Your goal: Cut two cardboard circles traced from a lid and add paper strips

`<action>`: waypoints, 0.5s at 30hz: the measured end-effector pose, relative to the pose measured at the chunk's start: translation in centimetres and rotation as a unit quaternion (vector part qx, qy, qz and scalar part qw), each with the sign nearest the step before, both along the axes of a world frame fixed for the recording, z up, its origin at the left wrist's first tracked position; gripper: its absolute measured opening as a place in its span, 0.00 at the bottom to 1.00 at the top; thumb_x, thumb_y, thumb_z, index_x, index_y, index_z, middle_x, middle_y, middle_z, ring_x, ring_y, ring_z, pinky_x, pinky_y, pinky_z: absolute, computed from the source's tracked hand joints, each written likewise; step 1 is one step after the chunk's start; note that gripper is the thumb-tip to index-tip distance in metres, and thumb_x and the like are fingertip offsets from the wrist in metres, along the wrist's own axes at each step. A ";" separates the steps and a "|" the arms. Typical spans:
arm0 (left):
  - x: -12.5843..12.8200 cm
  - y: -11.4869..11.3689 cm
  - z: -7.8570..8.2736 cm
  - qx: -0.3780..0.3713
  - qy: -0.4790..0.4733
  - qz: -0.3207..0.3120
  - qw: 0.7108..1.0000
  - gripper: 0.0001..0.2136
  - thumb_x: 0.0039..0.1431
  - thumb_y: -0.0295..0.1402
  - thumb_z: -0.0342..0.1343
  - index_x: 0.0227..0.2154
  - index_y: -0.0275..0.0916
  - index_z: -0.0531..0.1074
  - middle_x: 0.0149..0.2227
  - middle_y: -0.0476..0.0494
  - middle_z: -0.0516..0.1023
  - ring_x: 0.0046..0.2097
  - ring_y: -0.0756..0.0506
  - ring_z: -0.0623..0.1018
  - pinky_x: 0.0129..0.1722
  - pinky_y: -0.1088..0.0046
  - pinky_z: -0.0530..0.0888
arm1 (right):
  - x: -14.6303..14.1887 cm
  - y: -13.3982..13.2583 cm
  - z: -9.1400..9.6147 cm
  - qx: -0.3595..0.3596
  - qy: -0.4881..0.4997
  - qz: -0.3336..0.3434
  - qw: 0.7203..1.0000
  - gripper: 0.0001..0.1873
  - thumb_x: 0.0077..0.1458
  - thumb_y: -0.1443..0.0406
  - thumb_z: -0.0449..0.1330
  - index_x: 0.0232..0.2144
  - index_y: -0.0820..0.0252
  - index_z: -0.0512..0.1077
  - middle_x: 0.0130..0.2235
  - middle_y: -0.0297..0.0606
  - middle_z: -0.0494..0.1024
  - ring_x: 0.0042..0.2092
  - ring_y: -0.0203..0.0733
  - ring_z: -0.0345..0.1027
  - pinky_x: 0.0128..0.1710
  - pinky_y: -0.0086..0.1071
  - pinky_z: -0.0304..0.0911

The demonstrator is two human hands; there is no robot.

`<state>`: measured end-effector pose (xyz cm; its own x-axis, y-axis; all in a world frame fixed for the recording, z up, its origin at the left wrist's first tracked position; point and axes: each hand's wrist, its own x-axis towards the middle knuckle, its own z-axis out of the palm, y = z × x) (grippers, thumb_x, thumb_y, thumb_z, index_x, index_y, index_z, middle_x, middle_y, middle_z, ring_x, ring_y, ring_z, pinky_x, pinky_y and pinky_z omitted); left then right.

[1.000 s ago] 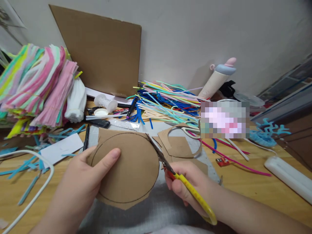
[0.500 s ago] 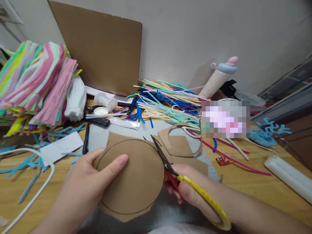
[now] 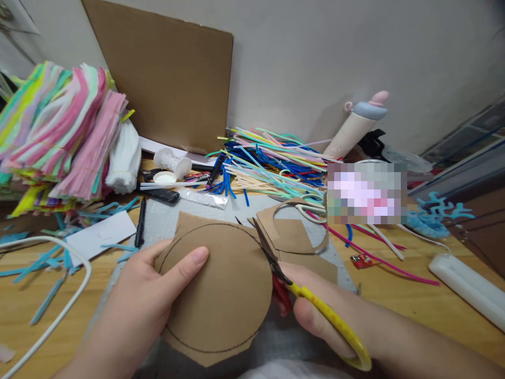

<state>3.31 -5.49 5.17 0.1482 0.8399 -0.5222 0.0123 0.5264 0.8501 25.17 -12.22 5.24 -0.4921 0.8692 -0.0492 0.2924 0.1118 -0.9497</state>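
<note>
Evidently I'm trimming cardboard above the grey mat, my left hand pinching it, my right hand curled closed round scissors spread astride its edge, and the next snip needs to follow the drawn circle.

A cardboard piece is held above the mat by the left hand, and at its right edge scissors are held in the right hand. Behind these, to the right, cardboard scraps are laid on the mat. Left of the mat a marker is placed, with a card farther left among strips. Bundled stems are heaped at the left rear, loose stems behind the mat. Against the wall a cardboard sheet is leaned, left of a tilted bottle
</note>
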 end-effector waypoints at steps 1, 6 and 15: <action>0.0 0.0 -0.1 0.001 0.003 0.002 1.000 0.30 0.38 0.43 0.69 0.47 0.39 0.74 0.29 0.44 0.84 0.29 0.36 0.83 0.24 0.67 0.79 | 0.0 0.0 0.0 0.001 -0.001 -0.002 1.000 0.31 0.58 0.39 0.39 0.32 0.59 0.62 0.33 0.36 0.63 0.32 0.38 0.55 0.32 0.31 0.57; 0.0 0.0 -0.2 -0.004 -0.004 0.008 1.000 0.32 0.37 0.44 0.69 0.48 0.39 0.74 0.31 0.43 0.85 0.30 0.36 0.83 0.24 0.67 0.79 | 0.0 0.1 -0.2 0.002 -0.002 0.002 1.000 0.31 0.59 0.40 0.39 0.33 0.59 0.63 0.32 0.36 0.65 0.32 0.39 0.56 0.32 0.31 0.59; 0.1 0.0 -0.1 0.040 0.035 0.008 0.999 0.25 0.38 0.44 0.69 0.42 0.40 0.76 0.31 0.44 0.85 0.31 0.36 0.83 0.24 0.68 0.79 | 0.0 -0.3 -0.7 0.019 0.008 -0.001 1.000 0.29 0.61 0.42 0.38 0.33 0.60 0.62 0.32 0.35 0.64 0.31 0.37 0.57 0.32 0.30 0.58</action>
<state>3.37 -5.50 5.09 0.1006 0.8815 -0.4613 0.0647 0.4569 0.8872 25.22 -12.55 4.53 -0.4913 0.8709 -0.0087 0.2769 0.1467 -0.9496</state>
